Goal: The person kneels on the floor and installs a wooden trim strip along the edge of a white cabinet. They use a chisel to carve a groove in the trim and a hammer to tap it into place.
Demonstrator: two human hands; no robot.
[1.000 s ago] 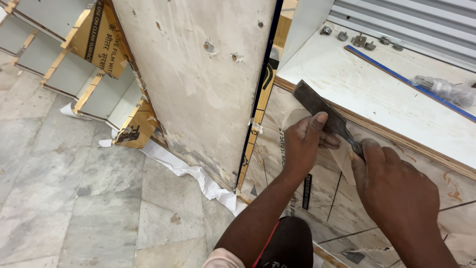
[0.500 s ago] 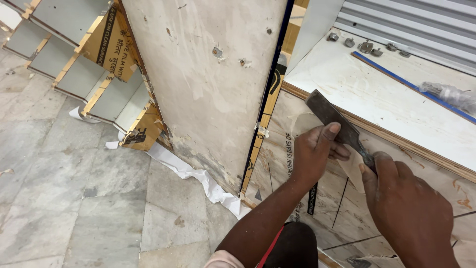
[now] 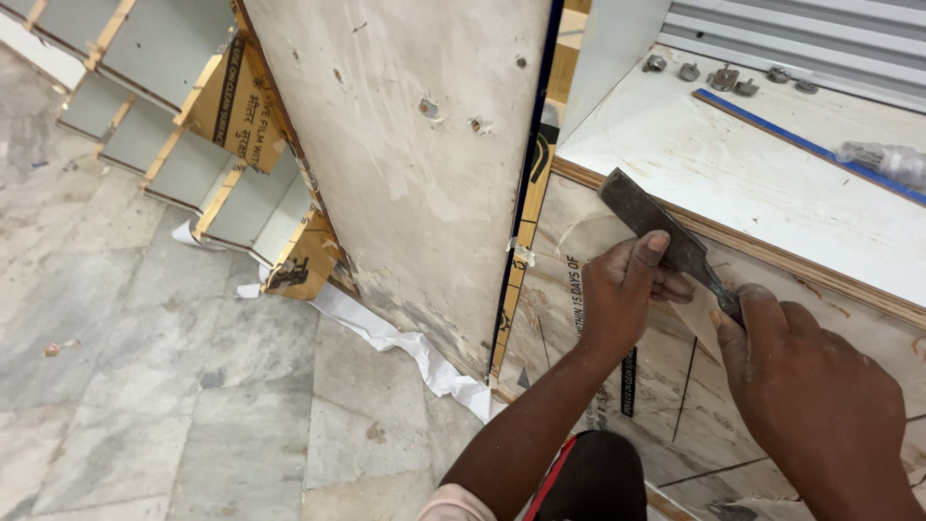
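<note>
A wide flat steel chisel (image 3: 648, 222) lies with its blade against the front panel just under the wooden edge of a white counter (image 3: 733, 164). My left hand (image 3: 625, 289) presses its thumb and fingers on the blade. My right hand (image 3: 820, 405) is wrapped round the chisel's handle, which it hides. The front panel (image 3: 579, 318) is pale laminate under a clear protective film with printed text, part of it peeled.
An upright worn board (image 3: 415, 164) stands left of the hands, with torn white film (image 3: 395, 338) at its foot. Shelf panels (image 3: 174, 125) lean behind it. Bolts (image 3: 719, 75), a blue strip (image 3: 801, 145) and a plastic bag (image 3: 887, 159) lie on the counter. Grey marble floor (image 3: 145, 367).
Both hands and the chisel have drifted slightly right and down in view as the head moved. The grip on the chisel is unchanged.
</note>
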